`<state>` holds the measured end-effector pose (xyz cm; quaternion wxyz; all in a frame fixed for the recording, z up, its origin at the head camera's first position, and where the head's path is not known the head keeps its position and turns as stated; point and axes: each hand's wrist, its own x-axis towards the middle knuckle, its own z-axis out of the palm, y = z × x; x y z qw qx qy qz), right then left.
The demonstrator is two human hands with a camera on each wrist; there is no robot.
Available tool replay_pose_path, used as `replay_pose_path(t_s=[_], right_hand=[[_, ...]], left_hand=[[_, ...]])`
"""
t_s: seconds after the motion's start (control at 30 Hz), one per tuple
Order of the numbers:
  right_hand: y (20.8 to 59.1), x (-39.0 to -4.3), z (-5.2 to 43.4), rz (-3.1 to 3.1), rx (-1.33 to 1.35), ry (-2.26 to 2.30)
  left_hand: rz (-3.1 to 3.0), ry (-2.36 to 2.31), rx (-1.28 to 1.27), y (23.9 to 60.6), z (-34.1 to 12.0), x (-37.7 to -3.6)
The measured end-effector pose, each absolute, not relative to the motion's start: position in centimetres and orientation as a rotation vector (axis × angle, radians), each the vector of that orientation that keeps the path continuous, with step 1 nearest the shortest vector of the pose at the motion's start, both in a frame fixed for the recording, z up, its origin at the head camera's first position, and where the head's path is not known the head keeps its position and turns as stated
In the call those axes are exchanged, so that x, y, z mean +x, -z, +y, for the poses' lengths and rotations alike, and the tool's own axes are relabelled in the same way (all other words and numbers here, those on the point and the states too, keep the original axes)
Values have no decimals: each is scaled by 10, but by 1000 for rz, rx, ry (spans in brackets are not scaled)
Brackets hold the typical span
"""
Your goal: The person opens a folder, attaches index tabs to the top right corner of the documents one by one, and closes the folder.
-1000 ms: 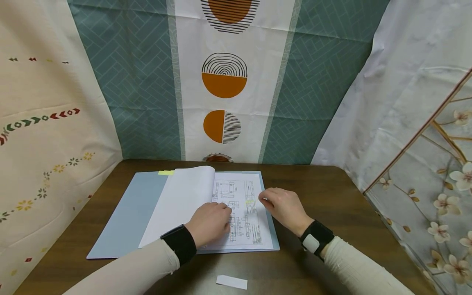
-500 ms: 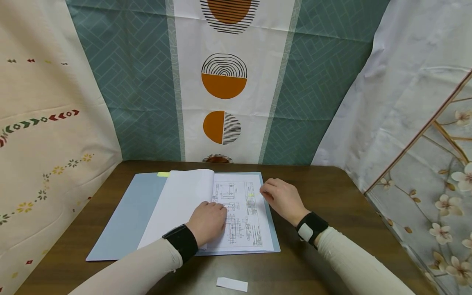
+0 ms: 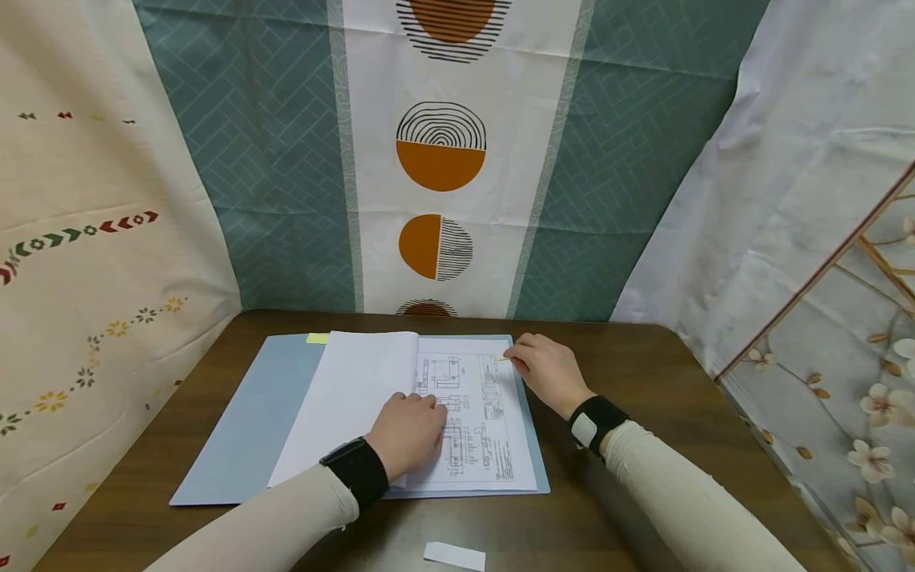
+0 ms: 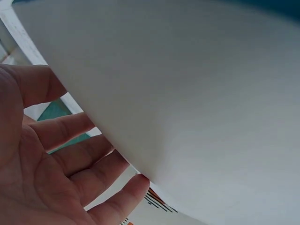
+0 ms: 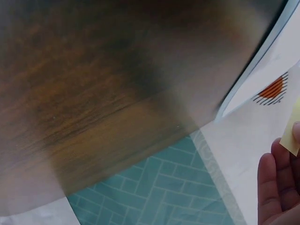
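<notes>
An open blue folder (image 3: 243, 421) lies on the brown table (image 3: 643, 381) with white sheets in it. The right-hand sheet (image 3: 486, 429) carries printed technical drawings. My left hand (image 3: 411, 429) rests on that sheet near the fold, its fingers (image 4: 70, 159) loosely straight against the turned blank page (image 4: 187, 93). At the sheet's upper right edge, my right hand (image 3: 515, 359) pinches a small yellow sticky tab (image 3: 503, 358). The tab (image 5: 291, 136) shows at the fingertips (image 5: 274, 178) in the right wrist view.
Another yellow tab (image 3: 317, 338) sticks out at the top of the folder's left side. A small white paper slip (image 3: 454, 556) lies near the table's front edge. Patterned cloth hangs behind the table and on both sides.
My right hand has moved away from me along the drawing sheet's right edge, taking the yellow tab from mid-page to the upper right. The left hand has hardly moved.
</notes>
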<state>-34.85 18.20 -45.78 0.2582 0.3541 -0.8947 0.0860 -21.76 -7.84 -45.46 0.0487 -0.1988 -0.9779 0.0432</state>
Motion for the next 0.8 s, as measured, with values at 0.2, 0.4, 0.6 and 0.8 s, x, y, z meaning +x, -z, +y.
replay_pose_path(t_s=[0.2, 0.4, 0.6, 0.8], right_hand=[[461, -363, 182, -2435, 907, -241], [466, -380, 180, -2441, 857, -187], [470, -394, 176, -2461, 836, -131], [474, -402, 175, -2480, 796, -116]], left_hand=[[-2986, -144, -622, 456, -80, -220], [-2992, -154, -614, 465, -81, -224], [-2970, -175, -616, 468, -84, -226], [-2964, -178, -627, 467, -84, -227]])
